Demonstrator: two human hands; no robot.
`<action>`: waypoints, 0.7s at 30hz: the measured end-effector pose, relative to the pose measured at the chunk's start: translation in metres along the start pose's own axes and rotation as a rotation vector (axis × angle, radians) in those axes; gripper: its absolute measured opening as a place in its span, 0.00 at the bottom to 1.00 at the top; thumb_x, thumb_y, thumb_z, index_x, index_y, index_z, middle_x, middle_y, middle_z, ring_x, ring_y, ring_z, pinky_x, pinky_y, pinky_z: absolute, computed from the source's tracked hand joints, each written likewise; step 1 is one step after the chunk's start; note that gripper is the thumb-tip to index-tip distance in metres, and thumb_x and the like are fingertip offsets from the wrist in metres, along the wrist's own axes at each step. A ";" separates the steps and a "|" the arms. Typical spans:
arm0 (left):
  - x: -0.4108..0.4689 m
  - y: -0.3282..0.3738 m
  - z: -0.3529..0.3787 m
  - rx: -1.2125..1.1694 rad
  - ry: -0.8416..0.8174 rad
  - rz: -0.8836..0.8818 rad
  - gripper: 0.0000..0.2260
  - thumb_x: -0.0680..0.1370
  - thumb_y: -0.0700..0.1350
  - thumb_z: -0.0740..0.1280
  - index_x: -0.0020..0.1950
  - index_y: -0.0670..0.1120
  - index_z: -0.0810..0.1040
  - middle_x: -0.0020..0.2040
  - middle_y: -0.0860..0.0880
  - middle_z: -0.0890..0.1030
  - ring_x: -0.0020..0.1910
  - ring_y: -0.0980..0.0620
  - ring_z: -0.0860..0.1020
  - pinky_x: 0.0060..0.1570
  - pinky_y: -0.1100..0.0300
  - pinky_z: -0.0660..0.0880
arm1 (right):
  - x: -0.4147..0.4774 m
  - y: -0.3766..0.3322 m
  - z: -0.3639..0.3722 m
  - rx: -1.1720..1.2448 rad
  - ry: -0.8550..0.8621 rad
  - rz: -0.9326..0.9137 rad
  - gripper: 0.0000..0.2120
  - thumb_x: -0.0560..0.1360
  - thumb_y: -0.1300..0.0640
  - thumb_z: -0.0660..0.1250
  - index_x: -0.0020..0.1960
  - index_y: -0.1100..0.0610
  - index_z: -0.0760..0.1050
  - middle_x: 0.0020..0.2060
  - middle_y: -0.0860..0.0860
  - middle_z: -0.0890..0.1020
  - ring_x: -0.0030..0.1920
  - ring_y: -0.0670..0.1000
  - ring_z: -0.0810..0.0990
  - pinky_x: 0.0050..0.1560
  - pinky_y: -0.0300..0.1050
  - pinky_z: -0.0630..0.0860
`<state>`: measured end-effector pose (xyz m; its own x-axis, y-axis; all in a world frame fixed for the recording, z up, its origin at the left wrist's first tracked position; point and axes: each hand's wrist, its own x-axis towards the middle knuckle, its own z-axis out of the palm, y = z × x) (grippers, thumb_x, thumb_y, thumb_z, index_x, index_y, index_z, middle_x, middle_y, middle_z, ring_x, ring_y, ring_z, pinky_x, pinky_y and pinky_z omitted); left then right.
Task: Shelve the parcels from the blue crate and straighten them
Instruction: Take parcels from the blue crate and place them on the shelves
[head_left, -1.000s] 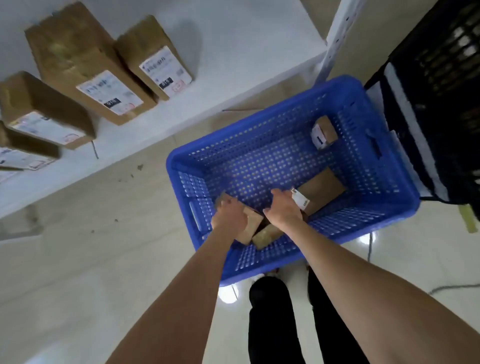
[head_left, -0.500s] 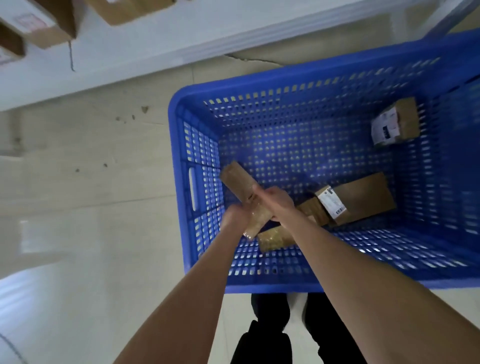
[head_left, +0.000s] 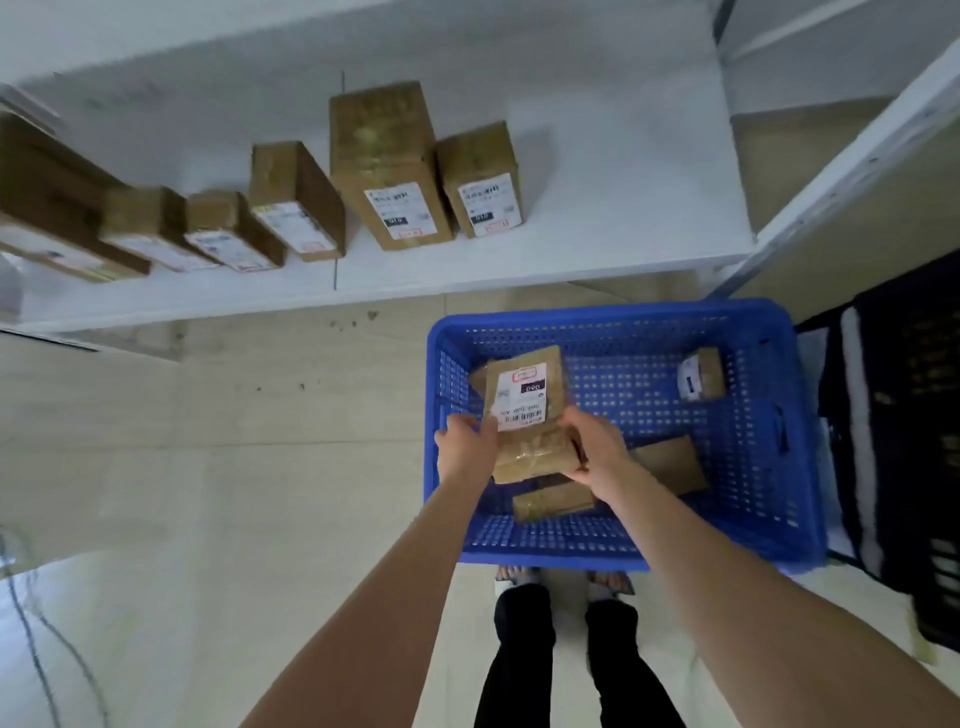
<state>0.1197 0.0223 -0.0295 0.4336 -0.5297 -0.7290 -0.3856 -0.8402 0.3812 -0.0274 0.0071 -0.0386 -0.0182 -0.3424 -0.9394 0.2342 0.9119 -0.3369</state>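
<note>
I hold a brown parcel (head_left: 527, 410) with a white label facing up, lifted above the left part of the blue crate (head_left: 800, 447). My left hand (head_left: 462, 449) grips its left edge and my right hand (head_left: 592, 447) grips its right side. Inside the crate lie a small labelled box (head_left: 701, 382) at the far right, a flat brown parcel (head_left: 672, 462) partly behind my right wrist, and another brown parcel (head_left: 553, 501) beneath the lifted one. Several labelled parcels (head_left: 387, 171) stand in a row on the white shelf (head_left: 623, 208).
The shelf has bare surface to the right of the last parcel (head_left: 480, 179). A dark crate (head_left: 904, 441) stands right of the blue one, under a white shelf upright (head_left: 852, 171). A cable (head_left: 31, 644) runs over the pale floor at lower left.
Both hands have lifted the parcel out of the crate's near-left corner and turned its label up. The view has tilted upward, bringing the shelf row into sight.
</note>
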 end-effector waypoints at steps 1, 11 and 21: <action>-0.014 0.010 -0.013 -0.027 -0.006 -0.001 0.20 0.79 0.53 0.62 0.67 0.44 0.68 0.63 0.43 0.70 0.53 0.42 0.77 0.46 0.54 0.74 | -0.020 -0.008 -0.002 0.052 -0.020 0.004 0.04 0.77 0.62 0.64 0.52 0.61 0.74 0.41 0.55 0.79 0.39 0.51 0.79 0.42 0.48 0.78; -0.156 0.119 -0.123 -0.485 -0.277 0.056 0.30 0.75 0.49 0.71 0.74 0.53 0.62 0.65 0.46 0.75 0.57 0.44 0.77 0.48 0.48 0.78 | -0.181 -0.090 -0.023 0.159 -0.385 -0.120 0.18 0.71 0.68 0.58 0.58 0.62 0.77 0.54 0.58 0.81 0.33 0.49 0.75 0.46 0.45 0.75; -0.253 0.189 -0.241 -0.383 -0.316 0.433 0.27 0.70 0.40 0.74 0.65 0.55 0.71 0.56 0.49 0.80 0.56 0.47 0.77 0.54 0.47 0.77 | -0.324 -0.196 -0.028 -0.010 -0.262 -0.519 0.30 0.73 0.41 0.69 0.70 0.51 0.65 0.68 0.53 0.68 0.68 0.57 0.68 0.69 0.57 0.66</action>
<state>0.1330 -0.0298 0.3639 0.0221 -0.8187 -0.5739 -0.1287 -0.5715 0.8104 -0.0942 -0.0543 0.3296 0.1135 -0.7884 -0.6046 0.2493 0.6117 -0.7508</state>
